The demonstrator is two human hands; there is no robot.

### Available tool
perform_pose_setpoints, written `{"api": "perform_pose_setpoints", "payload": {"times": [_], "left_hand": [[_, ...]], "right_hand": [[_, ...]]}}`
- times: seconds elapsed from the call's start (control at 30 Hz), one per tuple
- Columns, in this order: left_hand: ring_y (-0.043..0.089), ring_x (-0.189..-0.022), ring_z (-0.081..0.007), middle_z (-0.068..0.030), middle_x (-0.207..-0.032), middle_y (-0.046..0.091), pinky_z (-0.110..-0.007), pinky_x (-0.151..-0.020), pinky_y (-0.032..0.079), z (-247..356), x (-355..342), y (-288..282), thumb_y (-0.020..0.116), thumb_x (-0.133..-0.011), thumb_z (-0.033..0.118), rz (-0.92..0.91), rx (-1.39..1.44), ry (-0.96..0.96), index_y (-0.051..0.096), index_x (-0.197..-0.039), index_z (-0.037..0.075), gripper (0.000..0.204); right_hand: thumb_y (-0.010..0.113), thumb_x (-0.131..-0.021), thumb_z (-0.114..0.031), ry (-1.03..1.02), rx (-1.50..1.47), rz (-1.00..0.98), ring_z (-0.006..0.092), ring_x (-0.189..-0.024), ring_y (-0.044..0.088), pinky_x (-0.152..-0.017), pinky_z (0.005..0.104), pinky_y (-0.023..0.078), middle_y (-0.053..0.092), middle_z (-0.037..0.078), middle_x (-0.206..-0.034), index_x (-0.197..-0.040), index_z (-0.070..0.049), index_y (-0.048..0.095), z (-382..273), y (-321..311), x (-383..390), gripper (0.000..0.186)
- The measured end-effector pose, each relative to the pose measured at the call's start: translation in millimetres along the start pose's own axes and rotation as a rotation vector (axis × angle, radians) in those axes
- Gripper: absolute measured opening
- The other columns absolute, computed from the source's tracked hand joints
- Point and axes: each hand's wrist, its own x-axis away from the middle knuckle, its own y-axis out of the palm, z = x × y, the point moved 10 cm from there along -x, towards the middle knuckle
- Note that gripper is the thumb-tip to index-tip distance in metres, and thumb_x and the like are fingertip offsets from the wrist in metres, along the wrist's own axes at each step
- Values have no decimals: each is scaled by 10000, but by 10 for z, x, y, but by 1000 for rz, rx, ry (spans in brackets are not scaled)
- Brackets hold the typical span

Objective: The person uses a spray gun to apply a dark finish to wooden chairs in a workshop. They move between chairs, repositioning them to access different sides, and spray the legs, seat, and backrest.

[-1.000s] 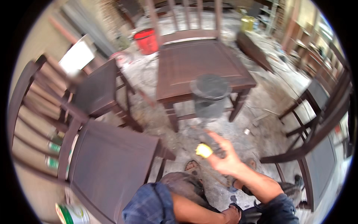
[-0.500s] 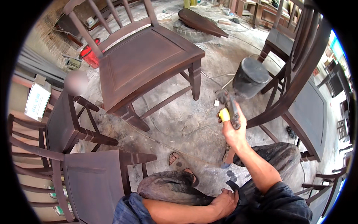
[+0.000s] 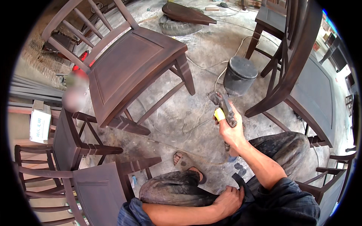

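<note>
My right hand [image 3: 232, 132] is wrapped round a dark, stained spray gun [image 3: 227, 109], held up in front of my knees and pointing away from me. Something yellow [image 3: 219, 114] is wound around a finger of that hand. Low over my lap, my left hand [image 3: 229, 199] has its fingers curled on a dark strip of cloth [image 3: 243, 186]; part of the grip is hidden. Ahead and to the left stands a dark brown wooden chair [image 3: 128, 56] with a slatted back, apart from the gun.
Just beyond the gun is a black lidded bucket [image 3: 241, 75]. More dark chairs stand at right [image 3: 313, 94] and near left [image 3: 100, 192]. A hose [image 3: 203, 67] trails over the concrete floor. A brown board [image 3: 188, 14] lies on a tyre [image 3: 177, 27]; a white box [image 3: 40, 122] sits far left.
The whole view has shifted, with the middle chair and bucket now further left in the picture. My right hand still holds the spray gun, slightly further left; the left hand stays over my lap.
</note>
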Motion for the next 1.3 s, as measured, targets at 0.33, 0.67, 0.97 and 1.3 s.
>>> {"api": "perform_pose_setpoints", "payload": {"times": [0.33, 0.67, 0.97, 1.3], "left_hand": [[624, -870, -236, -130, -929, 669, -343, -805, 447, -20, -8, -62, 516, -894, 209, -38, -23, 7, 530, -1337, -129, 557], [627, -880, -242, -137, -936, 669, -356, -830, 455, -28, 8, -87, 516, -892, 206, -14, -41, -1, 535, -1336, -120, 552], [633, -903, -247, -138, -970, 683, -358, -841, 448, -24, -21, -38, 509, -902, 205, -40, -50, -18, 543, -1342, -107, 540], [630, -957, -258, -133, -1030, 694, -392, -854, 440, 15, 1, -35, 488, -943, 209, -92, -89, 9, 569, -1318, -68, 473]], "right_hand": [[621, -913, -49, -48, -24, 34, 94, -950, 578, -860, 268, 481, 664, 70, -1095, -1371, -15, 556, 83, 96, -85, 464], [585, -917, -21, -12, -84, -14, 69, -813, 583, -729, 243, 491, 636, 21, -924, -1424, -21, 500, 160, 71, -104, 515], [594, -833, 59, -215, 138, -20, 248, -1241, 612, -1001, 317, 460, 616, 204, -1343, -1382, 4, 517, 117, 196, -36, 557], [620, -850, 32, -69, 241, 9, 249, -1109, 673, -929, 317, 499, 673, 216, -1220, -1379, -23, 532, 811, 421, 18, 539]]}}
